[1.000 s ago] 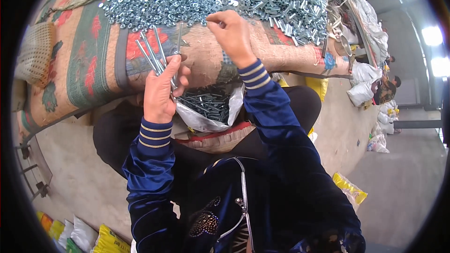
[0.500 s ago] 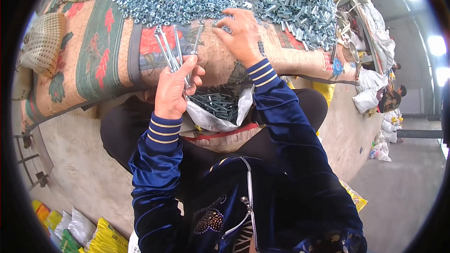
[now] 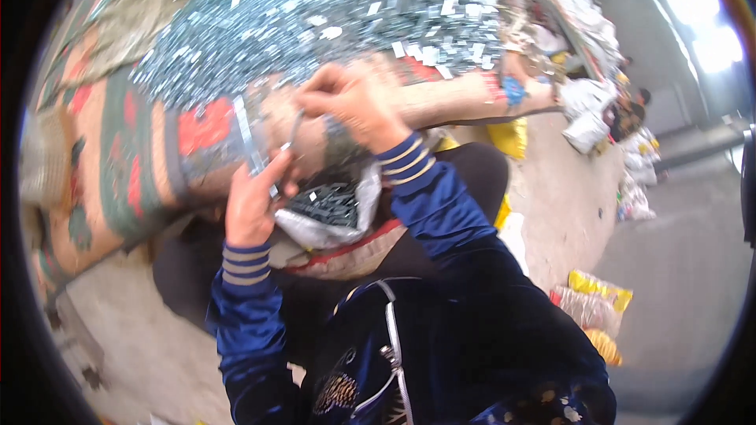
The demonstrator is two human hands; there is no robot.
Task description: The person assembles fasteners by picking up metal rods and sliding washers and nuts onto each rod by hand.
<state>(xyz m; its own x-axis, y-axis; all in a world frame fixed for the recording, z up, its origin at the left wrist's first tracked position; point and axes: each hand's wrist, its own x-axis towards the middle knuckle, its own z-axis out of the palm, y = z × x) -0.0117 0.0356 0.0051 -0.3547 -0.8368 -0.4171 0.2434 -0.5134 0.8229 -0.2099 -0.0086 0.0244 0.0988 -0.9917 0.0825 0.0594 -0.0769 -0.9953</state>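
Head view, blurred by motion: we count two hands at work. The left hand (image 3: 252, 205) is closed around a small bundle of long metal bolts (image 3: 250, 138), their exact number unreadable in the blur. The right hand (image 3: 350, 102) pinches one further bolt (image 3: 293, 127) just beside the bundle, fingers together on it. Beyond the hands lies one large heap of loose bolts (image 3: 315, 16), uncountable, on a patterned red and green cloth (image 3: 134, 157). Below the hands, one open white bag (image 3: 331, 212) sits in the lap, partly filled with bolts. We note yellow packets (image 3: 594, 299) on the floor at right, and white sacks (image 3: 587, 110) farther off.
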